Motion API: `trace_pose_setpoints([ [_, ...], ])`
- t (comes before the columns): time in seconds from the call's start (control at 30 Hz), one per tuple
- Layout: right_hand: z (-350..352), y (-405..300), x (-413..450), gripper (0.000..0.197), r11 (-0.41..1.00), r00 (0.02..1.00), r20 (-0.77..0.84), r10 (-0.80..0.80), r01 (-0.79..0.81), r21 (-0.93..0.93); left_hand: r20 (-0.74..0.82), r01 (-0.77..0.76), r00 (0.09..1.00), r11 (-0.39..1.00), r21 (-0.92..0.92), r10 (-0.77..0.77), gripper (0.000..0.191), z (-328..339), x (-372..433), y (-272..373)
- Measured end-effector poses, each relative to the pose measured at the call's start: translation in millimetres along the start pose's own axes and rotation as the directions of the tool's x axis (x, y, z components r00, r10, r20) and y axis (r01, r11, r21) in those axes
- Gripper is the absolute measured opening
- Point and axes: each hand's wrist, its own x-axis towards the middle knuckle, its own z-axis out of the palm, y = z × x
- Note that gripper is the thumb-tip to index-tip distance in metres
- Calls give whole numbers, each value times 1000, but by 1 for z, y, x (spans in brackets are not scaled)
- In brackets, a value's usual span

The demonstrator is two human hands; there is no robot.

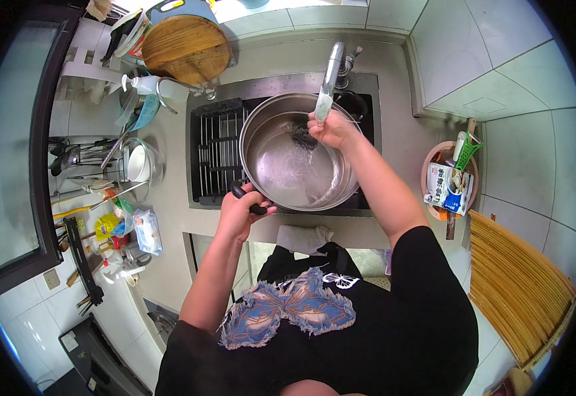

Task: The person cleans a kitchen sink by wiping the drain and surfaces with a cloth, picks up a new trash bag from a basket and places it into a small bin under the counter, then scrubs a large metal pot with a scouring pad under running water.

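Note:
A large stainless steel pot (pixel 288 183) rests tilted over the sink, its inside wet and shiny. My left hand (pixel 242 208) grips the pot's black side handle (pixel 246 196) at the near left. Over the far right part of the pot, my right hand (pixel 335 129) has its fingers curled just under the end of the chrome faucet (pixel 331 74). The spout partly covers those fingers, so whether they hold anything is unclear. Below them, a dark tangled patch (pixel 304 137) shows inside the pot; scourer or reflection, I cannot tell.
A black dish rack (pixel 218 148) spans the left of the sink (pixel 283 79). Behind it stand a round wooden board (pixel 186 49) and a pump bottle (pixel 161 88). A glass bowl (pixel 156 161) sits left, wipes (pixel 147 231) nearer. A pink basket (pixel 431 156) stands right.

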Motion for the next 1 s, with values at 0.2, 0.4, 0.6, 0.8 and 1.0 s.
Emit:
trace_pose_setpoints([
  [0.2, -2, 31, -13, 22, 6, 869, 67, -491, 81, -997, -2, 33, 999, 999, 1, -33, 51, -2, 4, -10],
  [0.4, 37, 9, -96, 62, -447, 983, 105, -151, 27, -894, 15, 34, 999, 999, -33, -33, 53, -6, 3, -16],
  [0.6, 24, -23, -115, 44, -395, 945, 161, -286, 37, -918, 15, 32, 999, 999, -41, -32, 50, -2, 6, -18],
  [0.8, 17, -49, -114, 33, -187, 939, 74, -335, 11, -982, 24, 29, 999, 996, -79, -27, 46, -8, 8, -23],
  [1.0, 12, -50, -100, 32, -229, 934, 93, -344, 13, -973, -8, 41, 999, 996, -73, -42, 48, -10, 7, -25],
])
